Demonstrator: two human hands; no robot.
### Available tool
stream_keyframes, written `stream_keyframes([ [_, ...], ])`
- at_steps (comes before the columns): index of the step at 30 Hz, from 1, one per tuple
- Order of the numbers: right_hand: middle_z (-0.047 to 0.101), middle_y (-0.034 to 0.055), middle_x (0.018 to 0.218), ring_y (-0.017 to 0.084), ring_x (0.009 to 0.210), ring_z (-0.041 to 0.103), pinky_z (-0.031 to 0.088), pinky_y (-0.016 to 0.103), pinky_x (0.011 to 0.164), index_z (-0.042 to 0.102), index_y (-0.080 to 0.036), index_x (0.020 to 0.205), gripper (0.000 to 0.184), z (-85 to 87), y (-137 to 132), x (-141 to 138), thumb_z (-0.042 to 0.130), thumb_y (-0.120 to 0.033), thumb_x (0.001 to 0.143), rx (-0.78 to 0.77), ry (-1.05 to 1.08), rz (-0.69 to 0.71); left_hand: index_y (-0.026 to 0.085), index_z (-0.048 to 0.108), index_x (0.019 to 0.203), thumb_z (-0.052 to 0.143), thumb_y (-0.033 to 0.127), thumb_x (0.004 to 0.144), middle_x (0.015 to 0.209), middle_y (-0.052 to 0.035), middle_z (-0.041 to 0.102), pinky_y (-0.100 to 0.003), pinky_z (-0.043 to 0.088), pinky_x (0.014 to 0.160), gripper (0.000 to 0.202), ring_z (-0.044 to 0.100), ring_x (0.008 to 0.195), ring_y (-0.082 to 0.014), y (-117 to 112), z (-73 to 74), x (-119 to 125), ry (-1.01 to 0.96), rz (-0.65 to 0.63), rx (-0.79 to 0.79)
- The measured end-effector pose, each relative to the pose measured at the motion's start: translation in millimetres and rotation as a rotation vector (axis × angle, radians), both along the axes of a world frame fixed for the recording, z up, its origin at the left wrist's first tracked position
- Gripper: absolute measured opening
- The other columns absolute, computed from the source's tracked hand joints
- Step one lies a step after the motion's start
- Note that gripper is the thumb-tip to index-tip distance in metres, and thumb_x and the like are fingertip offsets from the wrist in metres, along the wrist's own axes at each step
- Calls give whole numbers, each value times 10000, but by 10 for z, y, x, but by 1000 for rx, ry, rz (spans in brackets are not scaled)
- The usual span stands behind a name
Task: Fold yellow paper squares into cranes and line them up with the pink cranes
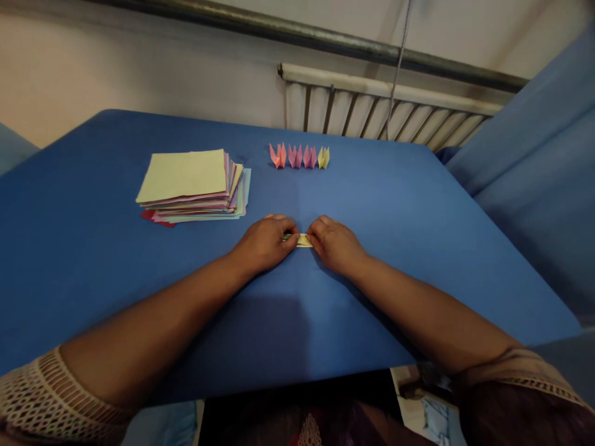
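A small yellow strip of folded paper [304, 240] lies low over the middle of the blue table, stretched between my two hands. My left hand [269, 240] pinches its left end between thumb and fingers. At the opposite end, my right hand [335, 243] has its fingers closed on the paper. Only the short middle section shows; both ends are hidden under my fingers. Beyond my hands stand several folded paper figures in a row: an orange one [277, 156], two pink ones [295, 157] and a yellow one [324, 157].
To the left rests a thick, uneven stack of coloured paper sheets [186, 176], yellow on top. The blue table [409, 235] reaches back to a wall with a radiator [344, 105] and a pipe [232, 21]. A blue curtain [543, 161] hangs at the right.
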State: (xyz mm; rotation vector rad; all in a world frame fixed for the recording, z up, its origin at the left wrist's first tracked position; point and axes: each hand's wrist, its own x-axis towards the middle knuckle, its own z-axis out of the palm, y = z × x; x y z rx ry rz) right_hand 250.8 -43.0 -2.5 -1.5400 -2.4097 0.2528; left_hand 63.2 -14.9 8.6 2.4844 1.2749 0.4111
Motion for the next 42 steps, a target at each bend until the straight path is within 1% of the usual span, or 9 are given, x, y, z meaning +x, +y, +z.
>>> stream_keyframes([
  [5,619,93,1024,217,950,566,444,332,830,606,-162,1024,142,2,5,-12,496,-212,950,14,36,-17,205,651,913,528,265,843,881,-31,670,-319,438,735,153,599,836,-205,6,-38,10,-52,68,-7],
  [11,620,85,1023,221,967,550,437,343,837,620,-187,1013,157,1,-7,4,478,-193,947,8,62,29,199,671,924,535,280,854,902,-44,666,-335,444,791,173,598,863,-212,21,-65,-39,-35,-9,5],
  [15,626,88,1033,215,968,545,433,343,844,626,-181,1015,158,-6,-16,35,485,-203,946,9,90,76,193,668,916,537,280,859,928,-45,671,-339,443,840,167,600,891,-208,16,-36,-58,-37,-82,-5],
  [18,629,90,1012,213,942,542,431,346,835,633,-173,979,159,-25,-7,52,482,-211,951,13,88,107,184,670,890,529,275,863,905,-48,670,-333,442,850,170,604,887,-202,19,-13,-52,-43,-94,-30],
  [23,623,84,974,210,918,543,428,348,834,630,-183,935,152,-69,41,40,485,-224,953,3,96,31,176,675,872,470,310,898,853,-58,650,-337,445,811,246,593,842,-209,26,-15,-15,-25,-31,-33],
  [29,617,81,1018,212,960,543,424,338,841,612,-188,999,139,-41,34,3,496,-165,926,12,119,-9,188,647,883,493,256,844,862,-59,643,-356,440,779,173,579,831,-226,-13,-34,36,22,79,8],
  [36,635,102,1048,236,986,538,413,364,870,642,-174,1014,164,7,21,-4,496,-223,956,30,19,9,204,667,910,495,255,862,925,-58,652,-367,452,843,186,590,906,-232,28,-64,-23,2,11,12],
  [39,630,98,1047,235,999,536,411,359,865,644,-179,1040,158,10,25,11,535,-246,946,22,12,-3,196,653,1020,546,268,849,1007,-71,657,-390,453,896,214,587,973,-251,11,-59,-53,26,27,27],
  [42,625,87,1029,225,982,541,406,355,861,655,-198,1041,158,4,28,20,537,-247,948,1,10,3,168,589,1166,600,273,829,1101,-97,647,-407,456,925,354,578,1028,-270,-50,-39,-69,32,105,71],
])
